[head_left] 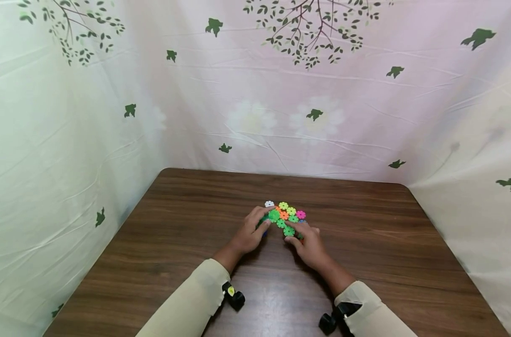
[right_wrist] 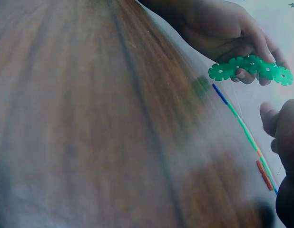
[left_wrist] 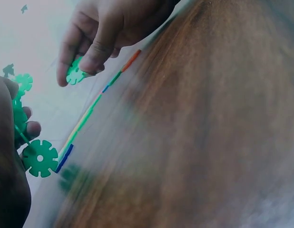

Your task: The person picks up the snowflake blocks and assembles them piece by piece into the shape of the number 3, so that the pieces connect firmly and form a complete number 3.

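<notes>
A chain of green notched discs point(right_wrist: 246, 62) is gripped by the left hand point(head_left: 248, 234), and a green disc point(left_wrist: 74, 73) is pinched in the right hand point(head_left: 312, 245); both are held above the brown desk point(head_left: 196, 201), near multicoloured discs point(head_left: 291, 211) laid flat.

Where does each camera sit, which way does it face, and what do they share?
Head: on the head, facing forward and down at the dark brown wood-grain table; left hand, right hand and beige fabric sleeves show.
Left wrist: on that wrist, facing low across the table; left hand at left edge holding a chain of green notched plastic discs, right hand at top.
Right wrist: on that wrist, likewise low; right hand at right edge, left hand at top.
Both wrist views share hands, chain and table.
</notes>
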The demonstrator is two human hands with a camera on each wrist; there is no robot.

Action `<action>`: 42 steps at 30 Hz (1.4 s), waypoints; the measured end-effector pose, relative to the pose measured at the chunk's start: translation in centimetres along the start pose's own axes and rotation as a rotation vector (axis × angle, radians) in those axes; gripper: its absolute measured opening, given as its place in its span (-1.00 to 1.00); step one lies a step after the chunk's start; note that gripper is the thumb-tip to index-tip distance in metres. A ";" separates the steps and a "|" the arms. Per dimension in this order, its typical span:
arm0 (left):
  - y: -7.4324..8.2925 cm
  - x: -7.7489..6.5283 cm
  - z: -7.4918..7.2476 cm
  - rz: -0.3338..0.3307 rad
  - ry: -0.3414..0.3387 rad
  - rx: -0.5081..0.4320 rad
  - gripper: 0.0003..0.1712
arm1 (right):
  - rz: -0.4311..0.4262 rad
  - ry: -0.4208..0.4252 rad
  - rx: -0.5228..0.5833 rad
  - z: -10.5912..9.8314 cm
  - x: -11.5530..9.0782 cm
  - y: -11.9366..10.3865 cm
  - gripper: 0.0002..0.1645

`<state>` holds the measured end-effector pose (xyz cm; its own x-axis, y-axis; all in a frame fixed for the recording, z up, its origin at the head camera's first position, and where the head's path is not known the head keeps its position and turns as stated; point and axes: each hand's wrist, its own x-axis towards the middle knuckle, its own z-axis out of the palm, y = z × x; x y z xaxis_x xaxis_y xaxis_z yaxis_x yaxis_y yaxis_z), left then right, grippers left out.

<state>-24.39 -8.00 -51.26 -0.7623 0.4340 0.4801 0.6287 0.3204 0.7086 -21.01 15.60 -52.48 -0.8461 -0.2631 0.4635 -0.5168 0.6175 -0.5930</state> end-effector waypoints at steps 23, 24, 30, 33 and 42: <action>0.4 -0.2 0.6 0.118 0.024 0.002 -0.62 | 0.018 0.125 0.268 0.0 0.0 -0.5 -0.54; 0.4 -0.2 0.6 0.122 0.024 -0.002 -0.62 | 0.033 0.120 0.274 0.0 0.0 -0.6 -0.55; 0.6 -0.2 0.7 0.139 0.025 -0.024 -0.64 | 0.092 0.108 0.312 -0.2 0.1 -0.9 -0.55; 0.6 -0.3 0.8 0.158 0.021 -0.024 -0.66 | 0.088 0.108 0.323 -0.2 0.0 -0.9 -0.57; 1.1 -0.3 1.0 0.209 0.014 0.000 -0.66 | 0.092 0.096 0.403 -0.1 0.1 -0.9 -0.60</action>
<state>-23.33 -6.97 -51.17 -0.6175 0.4796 0.6235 0.7733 0.2250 0.5928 -20.56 15.11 -51.83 -0.8851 -0.1381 0.4443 -0.4651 0.2905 -0.8362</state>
